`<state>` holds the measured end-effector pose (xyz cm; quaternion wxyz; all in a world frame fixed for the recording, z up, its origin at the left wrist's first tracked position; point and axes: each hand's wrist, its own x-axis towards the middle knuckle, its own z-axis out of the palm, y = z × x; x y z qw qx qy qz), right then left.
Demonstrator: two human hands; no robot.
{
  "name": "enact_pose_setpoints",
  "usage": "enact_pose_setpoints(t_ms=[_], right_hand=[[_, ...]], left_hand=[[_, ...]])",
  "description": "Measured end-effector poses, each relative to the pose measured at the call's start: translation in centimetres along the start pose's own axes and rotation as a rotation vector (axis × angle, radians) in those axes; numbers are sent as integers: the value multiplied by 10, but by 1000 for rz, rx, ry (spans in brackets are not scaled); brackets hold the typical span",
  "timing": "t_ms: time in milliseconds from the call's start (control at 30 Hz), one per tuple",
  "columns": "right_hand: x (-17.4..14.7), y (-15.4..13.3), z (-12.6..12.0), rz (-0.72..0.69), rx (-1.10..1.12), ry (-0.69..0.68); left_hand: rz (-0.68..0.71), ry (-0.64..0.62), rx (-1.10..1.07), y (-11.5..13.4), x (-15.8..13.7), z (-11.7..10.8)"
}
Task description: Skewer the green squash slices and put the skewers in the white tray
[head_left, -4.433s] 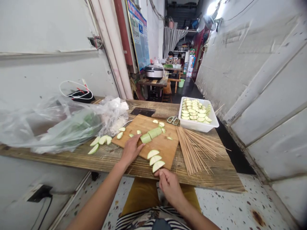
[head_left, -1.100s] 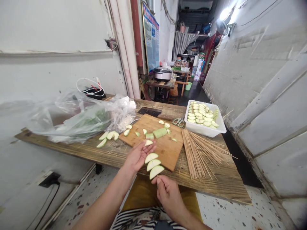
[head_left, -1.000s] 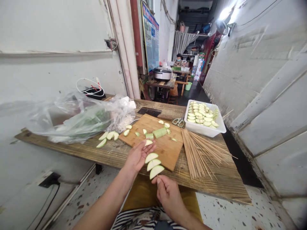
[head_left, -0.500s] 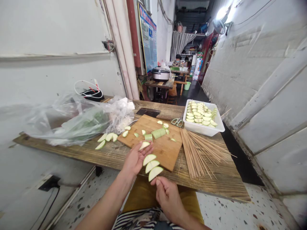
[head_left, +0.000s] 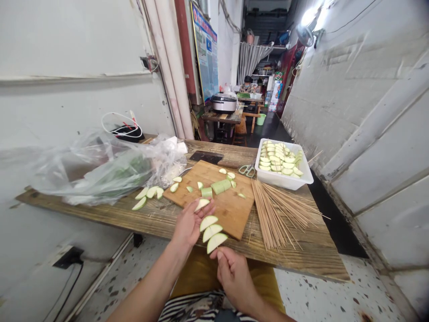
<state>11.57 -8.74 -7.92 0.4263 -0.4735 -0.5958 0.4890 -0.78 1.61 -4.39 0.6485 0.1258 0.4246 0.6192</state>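
Note:
My left hand [head_left: 186, 223] holds a pale half-moon vegetable slice [head_left: 202, 204] with a thin green rim, like zucchini, between thumb and fingers over the near edge of the wooden cutting board [head_left: 228, 217]. Below it, three similar slices [head_left: 212, 232] sit in a row on a bamboo skewer, whose lower end my right hand [head_left: 234, 270] pinches. Most of that skewer is hidden by the slices. On the board lie cut green chunks [head_left: 221, 186] and several loose slices [head_left: 174, 187]. More slices [head_left: 152, 192] rest on the table left of the board.
A white plastic tub [head_left: 284, 179] with skewered slices stands at the back right. Before it fans a pile of bamboo skewers [head_left: 271, 219]. Scissors [head_left: 247, 170] lie behind the board, near a dark flat blade [head_left: 206, 157]. A clear plastic bag [head_left: 100, 174] covers the table's left side.
Both hands, the held slice and the skewer keep almost the same positions. The whole view has shifted very slightly.

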Motion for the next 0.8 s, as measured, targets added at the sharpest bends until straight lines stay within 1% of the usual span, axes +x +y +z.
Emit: enact_pose_setpoints(t_ms=[267,467,633,800], right_hand=[[0,1,1,-28,-16,34],[0,3,1,-22,-10,15],[0,6,2,-30,-11,8],[0,5,2,2,5,-11]], left_hand=[[25,20,48,-2,-6,5],[19,30,40,-4,-7,5],[29,13,48,-5,-7,4],[1,11,48,-5,-7,6]])
